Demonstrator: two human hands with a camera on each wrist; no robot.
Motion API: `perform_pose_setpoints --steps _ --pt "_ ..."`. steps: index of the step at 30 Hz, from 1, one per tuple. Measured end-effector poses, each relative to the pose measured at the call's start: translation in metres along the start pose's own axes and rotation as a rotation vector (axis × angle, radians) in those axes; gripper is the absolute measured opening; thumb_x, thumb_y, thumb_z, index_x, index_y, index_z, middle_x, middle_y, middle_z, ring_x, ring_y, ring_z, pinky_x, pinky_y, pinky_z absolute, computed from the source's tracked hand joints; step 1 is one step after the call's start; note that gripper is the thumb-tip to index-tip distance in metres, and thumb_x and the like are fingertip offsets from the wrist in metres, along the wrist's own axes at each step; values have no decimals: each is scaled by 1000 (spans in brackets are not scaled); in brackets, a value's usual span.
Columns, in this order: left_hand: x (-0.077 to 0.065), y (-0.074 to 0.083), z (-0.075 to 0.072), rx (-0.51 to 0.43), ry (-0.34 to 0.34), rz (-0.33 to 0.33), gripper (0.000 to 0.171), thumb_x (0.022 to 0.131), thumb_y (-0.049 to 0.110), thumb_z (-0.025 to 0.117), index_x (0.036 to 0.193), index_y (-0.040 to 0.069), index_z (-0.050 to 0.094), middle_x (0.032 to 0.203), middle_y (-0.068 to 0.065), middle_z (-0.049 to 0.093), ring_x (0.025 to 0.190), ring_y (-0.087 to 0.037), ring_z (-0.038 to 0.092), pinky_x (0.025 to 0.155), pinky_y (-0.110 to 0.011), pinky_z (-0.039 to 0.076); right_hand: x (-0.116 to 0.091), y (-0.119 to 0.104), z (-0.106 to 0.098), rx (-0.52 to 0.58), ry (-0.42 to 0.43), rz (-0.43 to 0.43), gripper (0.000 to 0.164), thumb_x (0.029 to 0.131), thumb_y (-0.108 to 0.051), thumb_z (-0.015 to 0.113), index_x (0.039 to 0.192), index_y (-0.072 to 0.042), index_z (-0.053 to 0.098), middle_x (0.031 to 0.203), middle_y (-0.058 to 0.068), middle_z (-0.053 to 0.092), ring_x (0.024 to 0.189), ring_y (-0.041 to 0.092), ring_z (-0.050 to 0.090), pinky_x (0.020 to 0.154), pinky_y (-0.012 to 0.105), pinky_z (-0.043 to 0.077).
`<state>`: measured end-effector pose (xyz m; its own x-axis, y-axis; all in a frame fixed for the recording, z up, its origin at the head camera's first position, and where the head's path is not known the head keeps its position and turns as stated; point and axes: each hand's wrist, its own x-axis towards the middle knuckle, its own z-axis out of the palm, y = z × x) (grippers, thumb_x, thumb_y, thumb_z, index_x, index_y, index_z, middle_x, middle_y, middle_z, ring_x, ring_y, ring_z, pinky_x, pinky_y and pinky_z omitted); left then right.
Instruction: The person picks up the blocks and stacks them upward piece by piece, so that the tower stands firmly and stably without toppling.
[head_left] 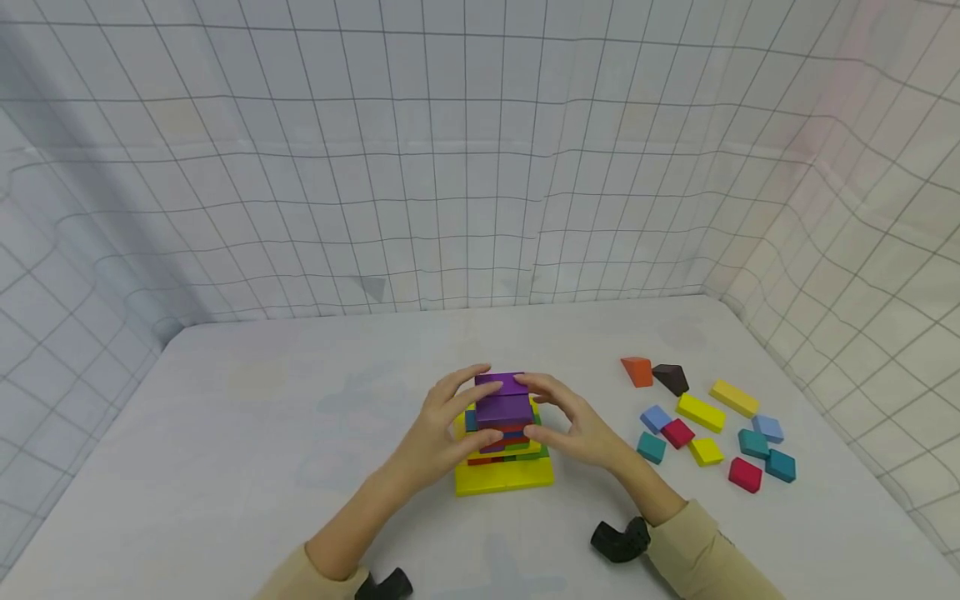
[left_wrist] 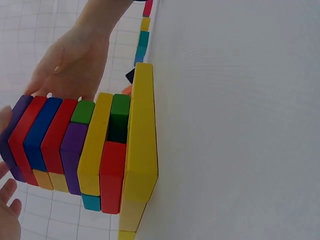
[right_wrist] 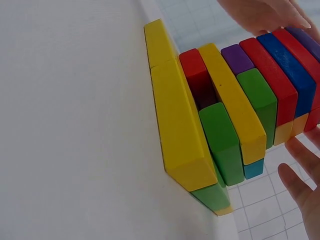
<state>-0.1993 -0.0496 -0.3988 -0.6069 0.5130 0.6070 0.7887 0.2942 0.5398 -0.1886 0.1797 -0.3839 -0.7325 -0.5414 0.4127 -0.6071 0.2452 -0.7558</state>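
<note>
A stacked tower of coloured blocks stands on a yellow base block. At its top lie purple blocks, above layers that include a red block, a blue block and a long yellow block. My left hand is at the tower's left side, its fingers reaching over the purple top and its thumb at the front. On the right side my right hand mirrors it, fingertips at the purple top's edge and thumb lower at the front. Both hands frame the top layers, their fingers mostly extended.
Loose blocks lie to the right of the tower, among them an orange triangular block, a black block, a yellow block and a red block. A white sheet with a grid pattern hangs behind the white table.
</note>
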Motion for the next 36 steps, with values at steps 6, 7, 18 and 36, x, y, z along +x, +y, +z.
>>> perform_pose_setpoints --steps 6,7,18,36 --pt "-4 -9 -2 -258 -34 -191 54 78 2 70 128 8 50 140 -13 37 128 -33 35 98 -57 33 0 -3 2 -3 29 26 55 80 8 61 131 6 39 131 21 44 116 27 45 94 56 37" --pt "-5 -11 -2 -272 -36 -193 52 78 0 69 127 6 51 139 -16 39 127 -34 36 97 -57 34 0 -3 2 -4 32 28 55 80 8 60 131 6 39 131 21 44 116 27 45 94 56 38" --pt "-6 -17 -1 -302 -37 -221 46 80 6 69 123 10 56 135 -10 44 126 -28 39 100 -53 34 0 -3 1 19 29 31 54 81 7 60 132 5 39 133 20 43 118 24 44 94 57 37" --pt "-6 -12 0 -350 -28 -313 47 80 12 71 124 14 55 136 -8 43 129 -27 35 102 -53 31 -36 11 -57 -248 207 65 50 75 11 66 123 5 49 116 18 55 101 25 52 81 30 49"
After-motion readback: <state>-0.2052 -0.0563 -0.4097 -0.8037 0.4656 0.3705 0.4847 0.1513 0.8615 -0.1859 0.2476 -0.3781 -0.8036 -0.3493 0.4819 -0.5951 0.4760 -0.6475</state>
